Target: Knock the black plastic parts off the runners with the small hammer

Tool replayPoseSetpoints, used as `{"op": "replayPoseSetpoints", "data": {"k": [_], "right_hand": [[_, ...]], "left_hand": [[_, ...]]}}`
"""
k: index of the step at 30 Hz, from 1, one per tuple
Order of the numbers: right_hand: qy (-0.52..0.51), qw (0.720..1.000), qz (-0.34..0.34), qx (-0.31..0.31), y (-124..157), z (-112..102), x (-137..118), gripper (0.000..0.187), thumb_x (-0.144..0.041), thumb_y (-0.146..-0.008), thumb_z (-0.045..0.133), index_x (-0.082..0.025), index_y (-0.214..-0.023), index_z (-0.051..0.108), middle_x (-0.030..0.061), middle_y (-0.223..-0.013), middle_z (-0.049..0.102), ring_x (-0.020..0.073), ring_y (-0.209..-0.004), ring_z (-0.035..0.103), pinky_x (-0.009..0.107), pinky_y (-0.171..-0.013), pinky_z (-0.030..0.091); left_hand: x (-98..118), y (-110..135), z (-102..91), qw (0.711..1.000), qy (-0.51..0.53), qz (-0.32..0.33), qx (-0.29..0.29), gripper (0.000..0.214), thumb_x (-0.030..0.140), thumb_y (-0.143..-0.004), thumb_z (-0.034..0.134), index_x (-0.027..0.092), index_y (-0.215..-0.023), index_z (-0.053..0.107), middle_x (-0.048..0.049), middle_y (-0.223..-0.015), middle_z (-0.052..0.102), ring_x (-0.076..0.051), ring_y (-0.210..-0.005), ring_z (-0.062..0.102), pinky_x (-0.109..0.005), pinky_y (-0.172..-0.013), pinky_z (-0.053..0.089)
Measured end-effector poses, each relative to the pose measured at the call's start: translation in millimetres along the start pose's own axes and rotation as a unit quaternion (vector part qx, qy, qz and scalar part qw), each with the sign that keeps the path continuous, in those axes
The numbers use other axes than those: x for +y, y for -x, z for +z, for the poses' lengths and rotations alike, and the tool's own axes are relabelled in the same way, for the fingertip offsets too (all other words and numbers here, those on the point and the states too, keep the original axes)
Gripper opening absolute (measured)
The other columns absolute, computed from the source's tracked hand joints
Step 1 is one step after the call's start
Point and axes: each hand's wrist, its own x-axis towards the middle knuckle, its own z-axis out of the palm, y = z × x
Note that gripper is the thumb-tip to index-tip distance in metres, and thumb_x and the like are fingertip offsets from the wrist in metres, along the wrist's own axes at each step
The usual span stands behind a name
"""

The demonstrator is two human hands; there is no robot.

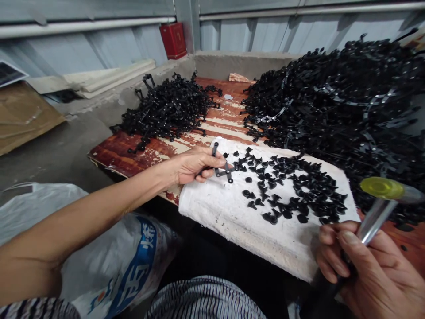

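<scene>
the left hand [195, 166] pinches a black jointed linkage [227, 171] over the left part of a white cloth [212, 201] on the bench [113, 153], just beside scattered small black pieces [302, 218]. the right hand [372, 266] grips a yellow-faced mallet [377, 217] near the cloth's right edge.

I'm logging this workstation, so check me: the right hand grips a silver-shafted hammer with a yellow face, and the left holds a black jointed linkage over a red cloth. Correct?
No: the head view shows a white cloth, not red. The right hand grips the hammer, and the left hand holds the linkage over that cloth.
</scene>
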Motion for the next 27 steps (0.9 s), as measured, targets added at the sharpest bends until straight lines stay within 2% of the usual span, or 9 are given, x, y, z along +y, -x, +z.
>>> {"op": "replayPoseSetpoints", "data": {"k": [4,7,11,16,19,23,27], "right_hand": [[0.003,1.0,-0.004,0.003,-1.2,-1.5,0.6,0.03,-0.038,-0.062,0.084,-0.022,-0.077,0.064,0.0,-0.065,0.061,0.0061,-0.035,0.04,0.019,-0.03,0.033],[0.006,1.0,-0.003,0.0,-2.3,-2.2,1.8,0.028,-0.037,-0.063,0.083,-0.022,-0.078,0.064,0.0002,-0.065,0.062,0.0065,-0.035,0.04,0.02,-0.03,0.033],[0.014,1.0,-0.019,-0.003,-1.7,-4.2,4.4,0.025,-0.036,-0.067,0.081,-0.022,-0.08,0.065,0.0009,-0.066,0.063,0.007,-0.035,0.04,0.02,-0.03,0.033],[0.014,1.0,-0.023,-0.001,-0.1,-6.2,6.0,0.022,-0.032,-0.068,0.08,-0.022,-0.081,0.065,0.0017,-0.067,0.063,0.0069,-0.036,0.041,0.02,-0.031,0.033],[0.012,1.0,-0.014,-0.002,-0.3,-6.3,6.4,0.022,-0.034,-0.068,0.08,-0.022,-0.081,0.065,0.0009,-0.067,0.062,0.0066,-0.036,0.04,0.02,-0.031,0.033],[0.014,1.0,-0.012,-0.006,-0.9,-6.0,6.3,0.023,-0.035,-0.068,0.08,-0.023,-0.081,0.065,0.0005,-0.067,0.062,0.0066,-0.036,0.04,0.02,-0.031,0.034],[0.006,1.0,-0.015,-0.006,-0.2,-7.0,6.8,0.021,-0.032,-0.068,0.08,-0.023,-0.082,0.066,0.0015,-0.068,0.063,0.007,-0.036,0.041,0.02,-0.031,0.033]], "left_hand": [[-3.6,-6.5,3.5,1.0,-0.029,-0.009,-0.008,0.02,-0.002,-0.079,0.061,0.011,-0.064,0.057,-0.0074,-0.076,0.073,0.0,-0.028,0.036,-0.012,-0.024,0.021],[-6.7,-6.2,-7.6,0.999,-0.045,-0.011,0.027,0.017,-0.001,-0.078,0.062,0.01,-0.065,0.059,-0.0074,-0.076,0.073,0.0,-0.028,0.037,-0.012,-0.023,0.021],[-7.5,-2.3,-22.8,0.997,-0.029,-0.016,0.063,0.014,0.0,-0.073,0.068,0.011,-0.067,0.061,-0.0028,-0.062,0.066,-0.001,-0.028,0.035,-0.012,-0.023,0.021],[-0.7,-5.8,-17.8,0.999,0.009,0.043,0.027,0.016,-0.002,-0.074,0.065,0.012,-0.07,0.059,-0.0053,-0.074,0.072,-0.001,-0.029,0.037,-0.012,-0.025,0.024],[5.7,-15.1,-13.8,0.999,0.016,0.042,0.018,0.017,-0.003,-0.074,0.064,0.012,-0.069,0.057,-0.0028,-0.067,0.069,-0.001,-0.028,0.036,-0.012,-0.024,0.023],[9.7,-28.3,-19.1,0.999,0.032,0.025,0.018,0.018,-0.003,-0.074,0.063,0.011,-0.065,0.055,0.0014,-0.054,0.059,-0.001,-0.026,0.032,-0.011,-0.024,0.02],[8.4,-34.5,-23.8,0.999,0.03,0.036,0.006,0.018,-0.003,-0.071,0.065,0.012,-0.067,0.056,-0.0013,-0.065,0.066,-0.001,-0.027,0.035,-0.012,-0.025,0.021]]}}
